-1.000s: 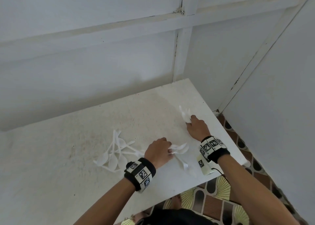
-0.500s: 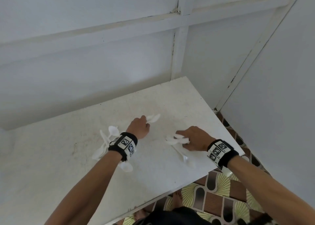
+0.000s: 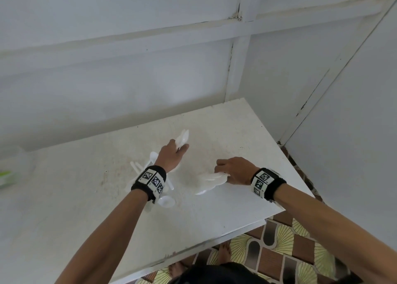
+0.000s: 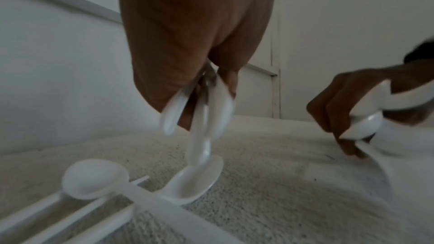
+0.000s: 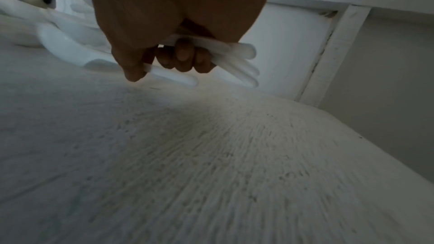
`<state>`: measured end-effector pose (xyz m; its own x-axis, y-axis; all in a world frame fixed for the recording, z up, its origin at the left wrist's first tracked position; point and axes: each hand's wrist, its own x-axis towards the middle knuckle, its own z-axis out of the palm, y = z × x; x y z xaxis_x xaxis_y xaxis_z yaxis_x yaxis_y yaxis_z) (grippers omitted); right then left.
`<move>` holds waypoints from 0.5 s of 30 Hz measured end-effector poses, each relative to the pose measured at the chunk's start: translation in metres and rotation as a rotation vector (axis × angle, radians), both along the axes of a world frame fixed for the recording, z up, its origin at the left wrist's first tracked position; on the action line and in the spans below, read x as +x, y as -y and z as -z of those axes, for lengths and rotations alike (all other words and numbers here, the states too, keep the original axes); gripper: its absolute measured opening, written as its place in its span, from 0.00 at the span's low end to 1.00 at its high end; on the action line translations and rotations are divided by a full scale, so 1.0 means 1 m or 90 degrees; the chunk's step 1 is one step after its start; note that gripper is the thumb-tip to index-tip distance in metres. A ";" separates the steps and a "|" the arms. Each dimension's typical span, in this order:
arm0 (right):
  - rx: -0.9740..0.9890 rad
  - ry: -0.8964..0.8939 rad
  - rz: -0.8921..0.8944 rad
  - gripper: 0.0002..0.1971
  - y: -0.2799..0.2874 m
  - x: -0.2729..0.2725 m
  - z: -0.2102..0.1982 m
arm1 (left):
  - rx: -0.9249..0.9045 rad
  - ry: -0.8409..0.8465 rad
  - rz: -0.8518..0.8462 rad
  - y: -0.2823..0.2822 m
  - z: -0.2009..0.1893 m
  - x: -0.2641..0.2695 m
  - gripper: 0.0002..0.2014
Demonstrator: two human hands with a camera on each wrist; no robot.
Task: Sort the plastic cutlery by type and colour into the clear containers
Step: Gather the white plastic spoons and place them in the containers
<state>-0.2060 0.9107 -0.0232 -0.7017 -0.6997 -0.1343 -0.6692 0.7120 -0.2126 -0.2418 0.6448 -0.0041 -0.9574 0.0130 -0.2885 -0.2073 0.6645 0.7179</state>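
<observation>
All the cutlery in view is white plastic spoons on a white table. My left hand is over the table's middle and pinches a few spoons, bowls pointing away; the left wrist view shows this bunch of spoons hanging from my fingers. My right hand, to the right and nearer the front edge, grips another bundle of spoons, bowls pointing left. In the right wrist view its fingers curl round the handles. Several loose spoons lie under my left wrist.
A clear container with something green beside it stands blurred at the far left edge. White walls close off the back and right. The table's front edge drops to a patterned floor.
My left hand moved from the front pile to the table's middle, carrying spoons. My right hand came back from the far right and gathered the front spoons into its grip.
</observation>
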 end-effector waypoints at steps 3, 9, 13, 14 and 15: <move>-0.031 -0.035 0.027 0.13 0.006 -0.003 0.006 | 0.055 0.009 -0.058 0.009 -0.001 0.006 0.27; -0.048 0.044 0.137 0.10 0.029 -0.007 -0.002 | 0.143 -0.046 -0.148 0.029 -0.006 0.020 0.22; -0.157 0.143 0.234 0.09 0.045 -0.015 0.002 | 0.148 -0.030 -0.170 0.053 -0.011 0.033 0.22; -0.194 0.163 0.253 0.11 0.050 -0.017 0.000 | 0.150 -0.022 -0.176 0.060 -0.012 0.037 0.22; -0.240 0.194 0.277 0.11 0.057 -0.019 -0.003 | 0.151 -0.017 -0.186 0.066 -0.012 0.040 0.21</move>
